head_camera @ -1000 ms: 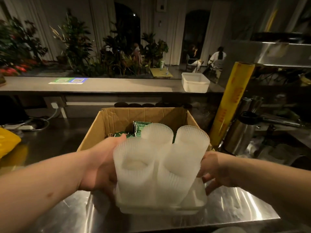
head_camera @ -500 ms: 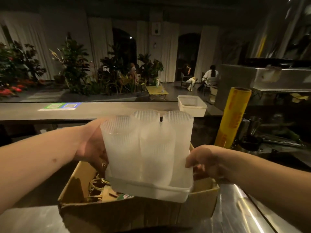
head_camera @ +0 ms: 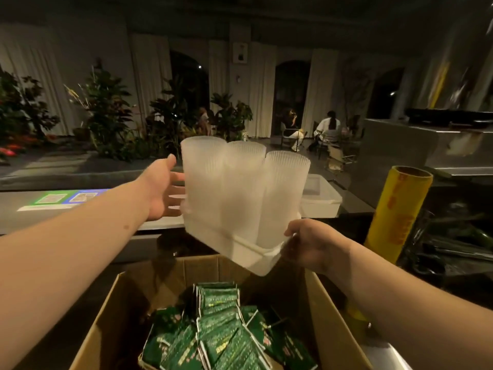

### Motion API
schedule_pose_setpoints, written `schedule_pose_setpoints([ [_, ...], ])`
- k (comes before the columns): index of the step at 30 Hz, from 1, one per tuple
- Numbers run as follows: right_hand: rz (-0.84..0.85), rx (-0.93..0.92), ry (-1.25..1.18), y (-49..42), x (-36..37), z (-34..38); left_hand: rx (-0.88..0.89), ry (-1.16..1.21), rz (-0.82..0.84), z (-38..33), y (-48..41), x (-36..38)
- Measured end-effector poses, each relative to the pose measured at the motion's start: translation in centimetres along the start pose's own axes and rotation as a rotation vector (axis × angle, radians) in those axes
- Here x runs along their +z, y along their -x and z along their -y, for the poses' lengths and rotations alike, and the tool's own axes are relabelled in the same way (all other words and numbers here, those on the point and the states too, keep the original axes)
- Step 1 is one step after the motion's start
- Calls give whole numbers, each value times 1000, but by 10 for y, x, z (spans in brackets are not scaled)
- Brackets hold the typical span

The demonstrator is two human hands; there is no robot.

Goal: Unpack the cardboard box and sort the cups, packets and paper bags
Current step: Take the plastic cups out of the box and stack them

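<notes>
Stacks of frosted ribbed plastic cups (head_camera: 240, 188) stand in a white plastic tray (head_camera: 248, 249), raised above the open cardboard box (head_camera: 328, 316) and held out toward the back counter. My right hand (head_camera: 309, 244) grips the tray's near right corner. My left hand (head_camera: 162, 190) is stretched out beside the tray's left side, fingers straight against the cups. Several green packets (head_camera: 224, 335) lie heaped in the box below. No paper bags can be made out.
A yellow roll of cling film (head_camera: 397, 212) stands upright to the right of the box. A white tub (head_camera: 320, 201) sits on the grey back counter (head_camera: 40, 209) behind the cups. Metal equipment fills the right side. Plants and seated people are far behind.
The tray of cups has risen out of the box and moved forward, away from me, toward the back counter. My left hand has shifted from under the tray to flat against its side.
</notes>
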State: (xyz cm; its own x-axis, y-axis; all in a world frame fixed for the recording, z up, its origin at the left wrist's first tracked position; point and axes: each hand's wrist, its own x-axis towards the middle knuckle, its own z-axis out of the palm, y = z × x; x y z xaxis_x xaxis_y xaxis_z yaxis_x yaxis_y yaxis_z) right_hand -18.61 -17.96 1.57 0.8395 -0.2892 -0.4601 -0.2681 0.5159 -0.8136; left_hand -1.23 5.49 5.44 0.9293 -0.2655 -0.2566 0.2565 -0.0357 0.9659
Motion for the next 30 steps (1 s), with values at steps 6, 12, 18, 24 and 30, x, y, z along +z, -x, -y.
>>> schedule_pose_setpoints([
  [6, -146, -40, -148, -85, 25, 17, -75, -51, -128, 35, -33, 49],
  [12, -397, -12, -221, -154, 37, 7, -84, -143, 164, 87, -60, 103],
  [18, -423, -5, -162, -189, 39, 14, -112, -28, 131, 88, -97, 120],
  [24, -320, -1, -188, -216, 43, 23, -109, 54, 124, 78, -124, 122],
  [30, -238, -38, -233, -229, 51, 24, -105, 81, 94, 71, -146, 122],
])
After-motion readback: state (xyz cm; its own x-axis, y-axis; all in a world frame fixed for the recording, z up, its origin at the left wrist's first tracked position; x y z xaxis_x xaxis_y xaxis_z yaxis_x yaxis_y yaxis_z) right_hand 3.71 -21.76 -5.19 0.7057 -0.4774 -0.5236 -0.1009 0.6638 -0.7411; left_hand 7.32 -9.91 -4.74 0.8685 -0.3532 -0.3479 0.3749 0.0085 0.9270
